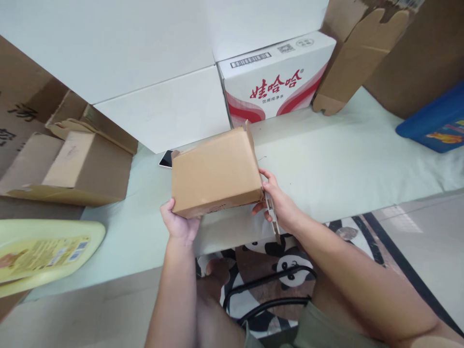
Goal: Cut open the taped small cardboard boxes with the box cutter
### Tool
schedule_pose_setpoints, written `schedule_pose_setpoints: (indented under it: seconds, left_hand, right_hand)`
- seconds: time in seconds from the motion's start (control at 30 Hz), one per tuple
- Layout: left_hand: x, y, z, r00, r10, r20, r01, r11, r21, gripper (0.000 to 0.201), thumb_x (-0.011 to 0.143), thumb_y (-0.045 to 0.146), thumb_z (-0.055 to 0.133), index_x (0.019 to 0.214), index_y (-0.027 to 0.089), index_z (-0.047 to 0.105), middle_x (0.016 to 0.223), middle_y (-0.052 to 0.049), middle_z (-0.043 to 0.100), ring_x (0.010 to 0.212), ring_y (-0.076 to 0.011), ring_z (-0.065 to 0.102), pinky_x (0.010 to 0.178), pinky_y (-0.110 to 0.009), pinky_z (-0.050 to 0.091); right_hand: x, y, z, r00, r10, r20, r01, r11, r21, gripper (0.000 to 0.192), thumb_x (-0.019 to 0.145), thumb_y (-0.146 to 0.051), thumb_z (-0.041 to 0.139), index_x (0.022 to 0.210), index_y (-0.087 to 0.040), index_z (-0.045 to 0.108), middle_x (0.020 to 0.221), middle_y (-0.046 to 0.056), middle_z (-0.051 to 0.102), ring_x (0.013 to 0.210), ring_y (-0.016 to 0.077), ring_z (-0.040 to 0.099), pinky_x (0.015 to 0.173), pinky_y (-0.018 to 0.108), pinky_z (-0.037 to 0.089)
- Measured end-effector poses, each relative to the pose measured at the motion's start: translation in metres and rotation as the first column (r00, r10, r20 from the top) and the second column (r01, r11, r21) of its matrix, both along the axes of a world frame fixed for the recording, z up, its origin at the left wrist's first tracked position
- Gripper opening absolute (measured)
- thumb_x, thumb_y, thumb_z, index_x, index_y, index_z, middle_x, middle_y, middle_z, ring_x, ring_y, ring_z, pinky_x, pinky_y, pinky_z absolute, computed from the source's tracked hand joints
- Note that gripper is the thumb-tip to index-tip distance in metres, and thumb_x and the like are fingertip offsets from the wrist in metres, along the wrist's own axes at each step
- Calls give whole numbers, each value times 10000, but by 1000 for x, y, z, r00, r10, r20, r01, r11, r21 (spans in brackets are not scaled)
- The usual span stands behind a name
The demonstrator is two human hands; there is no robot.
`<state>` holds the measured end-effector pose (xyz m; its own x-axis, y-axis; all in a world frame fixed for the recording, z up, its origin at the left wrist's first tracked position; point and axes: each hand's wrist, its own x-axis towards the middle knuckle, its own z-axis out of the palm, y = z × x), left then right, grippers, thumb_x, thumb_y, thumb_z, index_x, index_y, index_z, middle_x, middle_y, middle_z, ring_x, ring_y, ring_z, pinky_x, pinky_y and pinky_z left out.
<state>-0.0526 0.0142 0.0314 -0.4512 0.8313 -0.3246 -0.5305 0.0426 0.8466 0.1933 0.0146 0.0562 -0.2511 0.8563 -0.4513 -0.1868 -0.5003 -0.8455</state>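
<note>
Head view shows a flat brown cardboard box [216, 171] held over the near edge of a pale table [344, 164], its long axis running left to right and its broad face tipped up toward the camera, far edge higher. Left hand [179, 223] cups the near left corner from below, fingers closed under it. Right hand [277, 200] pinches the right end, where a loose flap [271, 217] hangs down. Behind the box lie a phone [166, 158], a large white box [163, 108] and a printed white carton [279, 79]; an open brown carton [78, 166] sits well to the left. Bare tabletop stretches to the right, as far as a blue box [437, 121]
</note>
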Motion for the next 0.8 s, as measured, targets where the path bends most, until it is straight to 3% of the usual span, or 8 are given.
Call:
schedule_pose_setpoints:
  seconds: [0.47,0.8]
  left_hand:
    - [4,1,3,1000,24,17,-23,1000,-11,438,608,555,654,875,215,724,952,-72,740,833,-246,669,627,-302,516]
    - [3,3,-1,999,31,24,-31,999,-12,432,595,558,670,843,208,726,897,-58,733,787,-231,673,587,-289,524]
  right_hand:
    - [-4,-1,-1,999,-35,11,35,999,4,793,901,-623,547,1585,-359,246,1194,128,677,579,149,655,351,180,281]
    - [-6,-1,-8,997,-68,24,67,997,25,819,875,-633,551,1590,-357,260,1225,130,680,593,161,641,358,202,294]
